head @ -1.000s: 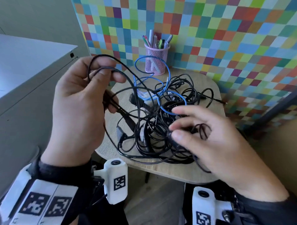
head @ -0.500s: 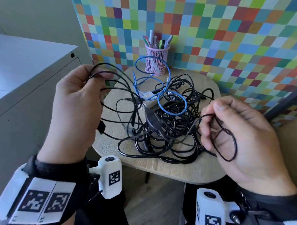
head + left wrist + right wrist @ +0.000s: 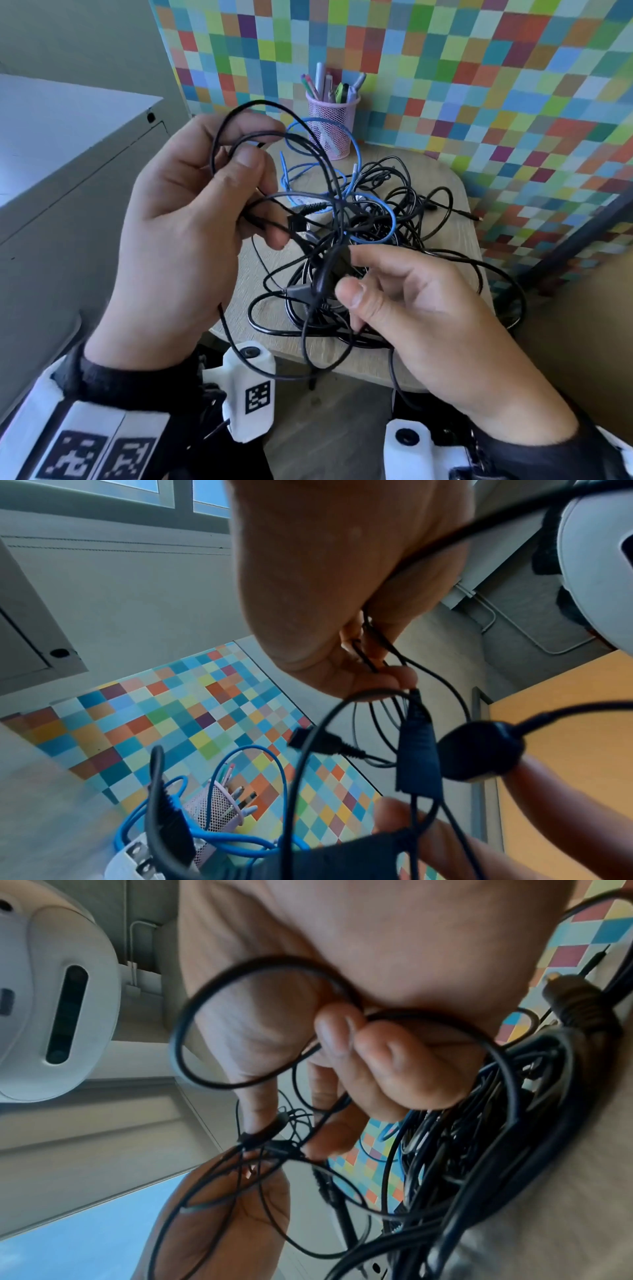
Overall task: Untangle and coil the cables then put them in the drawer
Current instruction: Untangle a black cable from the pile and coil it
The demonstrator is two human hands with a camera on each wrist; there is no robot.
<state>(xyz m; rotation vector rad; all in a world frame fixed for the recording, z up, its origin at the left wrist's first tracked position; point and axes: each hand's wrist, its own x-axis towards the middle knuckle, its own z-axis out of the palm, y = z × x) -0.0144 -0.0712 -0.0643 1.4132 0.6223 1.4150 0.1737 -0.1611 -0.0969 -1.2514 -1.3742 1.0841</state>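
A tangle of black cables (image 3: 383, 260) lies on the small wooden table (image 3: 455, 205), with a blue cable (image 3: 356, 161) looped through it. My left hand (image 3: 253, 192) is raised over the table's left edge and grips several loops of a thin black cable (image 3: 219, 137); the left wrist view shows its fingertips (image 3: 404, 677) pinching the strands. A black plug (image 3: 296, 222) hangs just beside it. My right hand (image 3: 356, 274) hovers over the near side of the tangle. Its curled fingers (image 3: 342, 1034) hold a loop of black cable (image 3: 192, 1010).
A pink mesh pen cup (image 3: 330, 126) stands at the table's back edge against the chequered wall (image 3: 479, 85). A grey cabinet (image 3: 68, 164) stands to the left. A white adapter (image 3: 137, 859) sits among the blue cable. A dark metal bar (image 3: 582, 226) slants at the right.
My right hand has come back from the right towards the middle of the tangle, near the left hand, still holding its cable. The left hand has lifted its loops slightly higher.
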